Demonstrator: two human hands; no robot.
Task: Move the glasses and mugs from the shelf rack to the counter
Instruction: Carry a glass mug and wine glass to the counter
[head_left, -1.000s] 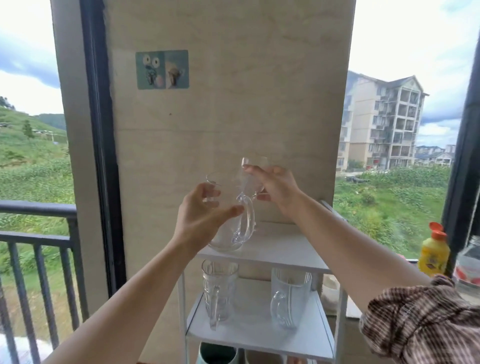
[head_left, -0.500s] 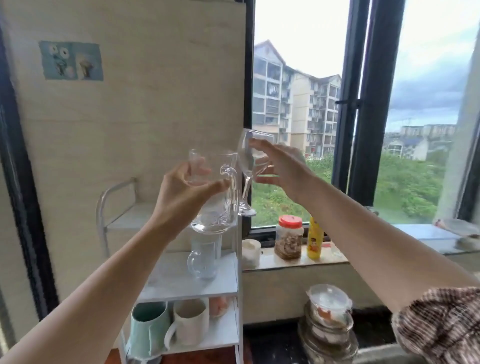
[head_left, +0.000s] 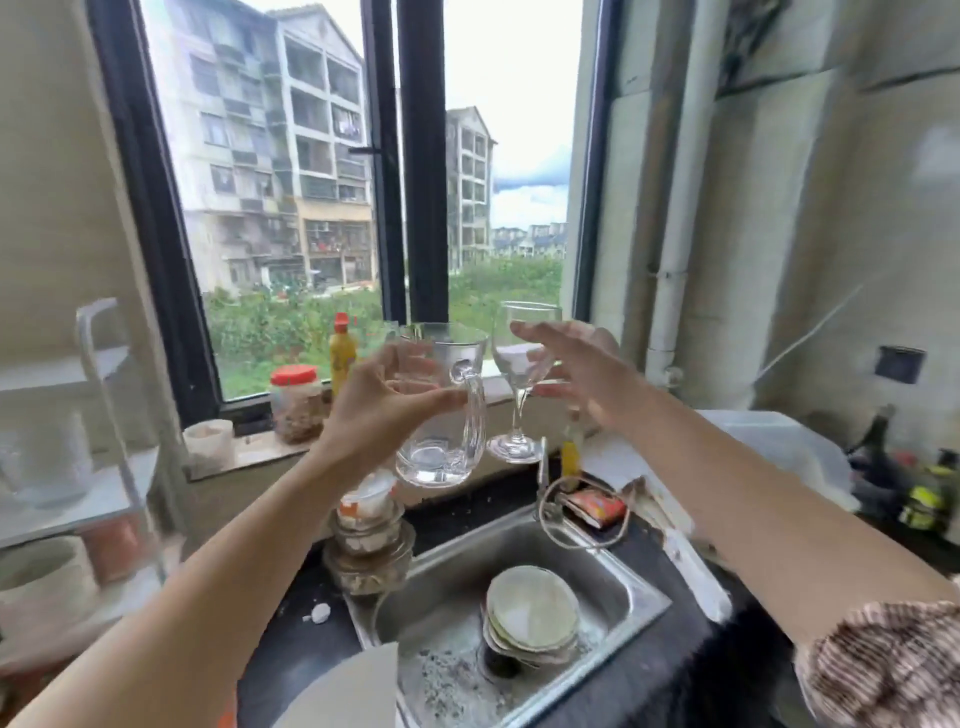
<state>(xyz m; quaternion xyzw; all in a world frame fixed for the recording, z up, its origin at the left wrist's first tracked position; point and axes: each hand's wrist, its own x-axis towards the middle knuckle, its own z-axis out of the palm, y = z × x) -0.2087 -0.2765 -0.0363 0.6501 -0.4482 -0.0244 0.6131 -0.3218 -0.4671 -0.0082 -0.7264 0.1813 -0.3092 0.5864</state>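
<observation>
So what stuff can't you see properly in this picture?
- Shelf rack, head view: cut off by the left edge and blurred, so its remaining cups can't be counted.
- Right hand: its fingers blur across the wine glass, hiding the grip.
- Bottles at far right: too blurred to identify.

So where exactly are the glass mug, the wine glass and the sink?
glass mug (head_left: 441, 415): head view, on its clear body.
wine glass (head_left: 522, 358): head view, on its bowl.
sink (head_left: 631, 590): head view, on its right wall.
</observation>
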